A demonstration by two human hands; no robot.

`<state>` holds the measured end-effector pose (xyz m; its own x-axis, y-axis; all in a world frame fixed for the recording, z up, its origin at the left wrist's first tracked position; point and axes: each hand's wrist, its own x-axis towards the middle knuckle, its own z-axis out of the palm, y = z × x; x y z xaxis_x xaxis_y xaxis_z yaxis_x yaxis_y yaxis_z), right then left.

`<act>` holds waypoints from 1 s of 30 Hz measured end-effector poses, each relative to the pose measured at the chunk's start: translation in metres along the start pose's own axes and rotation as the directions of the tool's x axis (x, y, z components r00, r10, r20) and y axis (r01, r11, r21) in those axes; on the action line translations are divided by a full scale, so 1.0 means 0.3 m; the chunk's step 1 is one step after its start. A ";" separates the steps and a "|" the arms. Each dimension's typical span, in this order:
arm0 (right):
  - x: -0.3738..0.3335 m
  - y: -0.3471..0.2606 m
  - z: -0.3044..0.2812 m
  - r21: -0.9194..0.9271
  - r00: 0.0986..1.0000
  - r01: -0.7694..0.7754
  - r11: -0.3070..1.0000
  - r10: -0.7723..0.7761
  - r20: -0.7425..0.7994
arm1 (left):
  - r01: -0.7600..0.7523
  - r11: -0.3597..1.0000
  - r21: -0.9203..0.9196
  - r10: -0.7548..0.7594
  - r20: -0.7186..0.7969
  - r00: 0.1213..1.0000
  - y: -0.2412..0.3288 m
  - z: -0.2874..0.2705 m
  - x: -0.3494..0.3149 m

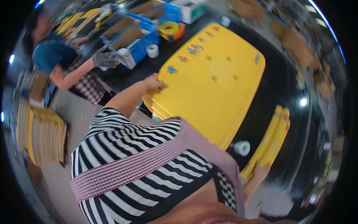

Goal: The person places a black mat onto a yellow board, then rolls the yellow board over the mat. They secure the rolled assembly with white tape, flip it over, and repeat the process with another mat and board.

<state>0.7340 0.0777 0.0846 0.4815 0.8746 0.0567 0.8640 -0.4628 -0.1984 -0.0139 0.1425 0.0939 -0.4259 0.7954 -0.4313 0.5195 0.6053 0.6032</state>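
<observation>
A large yellow panel [209, 100] with rounded corners and small coloured stickers lies on the black table in front of me. My left hand [152, 83] is closed on its left edge, near the corner closest to the co-worker. To the right, my right hand [260, 171] grips the near end of a bundle of long yellow tubes [269, 140], held side by side over the table. Between panel and tubes sits a small white roll [243, 148].
At left, a co-worker [59, 59] in grey gloves reaches toward blue boxes [143, 43]. Beside these are another white roll [152, 50] and yellow and orange tape rolls [169, 30]. A stack of yellow-and-tan sheets [43, 136] stands at far left; cardboard boxes [298, 44] lie at far right.
</observation>
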 end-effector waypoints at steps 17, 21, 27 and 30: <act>-0.151 -0.521 0.076 0.042 0.847 0.498 0.866 -0.496 0.192 | -0.115 0.947 -0.300 0.148 0.088 0.985 -0.113 0.014 -0.040; -0.135 -0.464 0.070 -0.032 0.865 0.480 0.877 -0.466 0.185 | -0.060 0.962 -0.268 0.099 0.134 0.986 -0.107 -0.005 -0.049; -0.156 -0.529 0.123 0.250 0.804 0.593 0.765 -0.581 -0.128 | -0.082 0.967 -0.243 0.096 0.044 0.994 -0.169 0.021 -0.021; -0.173 -0.626 0.230 0.437 0.891 0.194 0.878 -0.344 0.296 | -0.133 0.956 -0.261 0.145 0.025 0.989 -0.163 0.023 -0.018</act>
<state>0.5366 0.1292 0.0513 0.0885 0.9814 -0.1704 0.7879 -0.1737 -0.5908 -0.0318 0.1089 0.0620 -0.3277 0.8751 -0.3561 0.3600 0.4642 0.8093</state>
